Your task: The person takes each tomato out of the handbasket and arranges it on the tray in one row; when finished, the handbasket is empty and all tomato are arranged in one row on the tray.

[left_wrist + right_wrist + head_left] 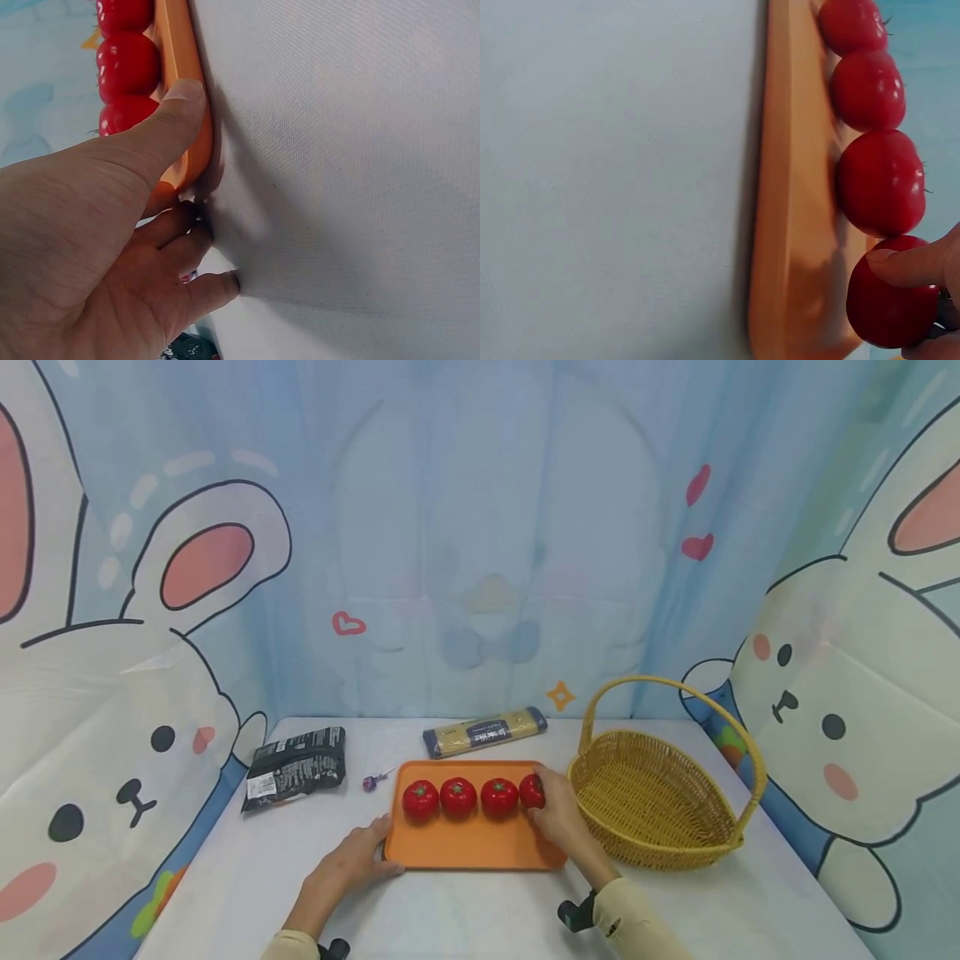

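Observation:
An orange tray [472,852] lies on the white table with a row of several red tomatoes [458,797] on it. My left hand [352,858] holds the tray's near left corner. In the left wrist view its thumb [176,112] lies on the tray's front wall, with the fingers around the corner. At the row's right end, my right hand [558,810] grips a tomato [891,300] between thumb and fingers. That tomato sits right beside its neighbour [881,184]; the hand partly hides it in the head view.
A yellow wicker basket [656,852] with a tall handle stands right of the tray. Behind the tray lies a long yellow-and-blue packet [486,732]. On the left are a black bag [296,767] and a small purple wrapped lollipop [371,782]. A rabbit-print curtain [487,527] hangs behind.

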Demonstrator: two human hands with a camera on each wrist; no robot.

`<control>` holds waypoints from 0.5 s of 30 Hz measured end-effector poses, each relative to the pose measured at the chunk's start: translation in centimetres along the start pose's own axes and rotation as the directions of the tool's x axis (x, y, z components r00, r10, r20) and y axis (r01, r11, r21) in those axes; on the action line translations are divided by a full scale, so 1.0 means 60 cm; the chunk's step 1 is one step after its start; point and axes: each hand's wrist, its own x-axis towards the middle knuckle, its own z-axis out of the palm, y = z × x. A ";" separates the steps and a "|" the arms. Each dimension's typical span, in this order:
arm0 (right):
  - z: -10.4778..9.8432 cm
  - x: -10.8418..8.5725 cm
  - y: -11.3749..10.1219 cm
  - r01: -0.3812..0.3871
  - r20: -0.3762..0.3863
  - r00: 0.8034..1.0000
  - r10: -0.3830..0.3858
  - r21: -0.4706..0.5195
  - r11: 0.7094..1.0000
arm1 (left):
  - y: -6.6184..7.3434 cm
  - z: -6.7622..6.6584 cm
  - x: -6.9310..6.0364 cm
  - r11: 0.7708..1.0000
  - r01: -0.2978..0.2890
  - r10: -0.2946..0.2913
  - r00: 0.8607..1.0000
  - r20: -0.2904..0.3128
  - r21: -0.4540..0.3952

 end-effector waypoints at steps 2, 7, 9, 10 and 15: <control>0.003 0.000 0.002 0.014 0.005 1.000 -0.014 -0.005 1.000 | -0.012 0.007 0.007 1.000 -0.008 0.008 1.000 -0.007 -0.003; 0.010 -0.001 0.009 0.045 0.007 0.999 -0.045 -0.001 0.999 | -0.028 0.017 0.017 1.000 -0.019 0.019 1.000 -0.015 -0.012; 0.012 -0.001 0.011 0.058 0.001 0.998 -0.058 -0.005 0.998 | -0.021 0.014 0.012 1.000 -0.024 0.024 1.000 -0.013 -0.001; 0.012 -0.002 0.012 0.067 -0.001 0.998 -0.067 -0.007 0.998 | -0.017 0.012 0.009 1.000 -0.021 0.021 1.000 -0.012 -0.012; 0.012 -0.007 0.011 0.094 0.016 0.995 -0.094 -0.017 0.995 | 0.003 0.005 -0.008 1.000 -0.016 0.016 1.000 -0.009 -0.012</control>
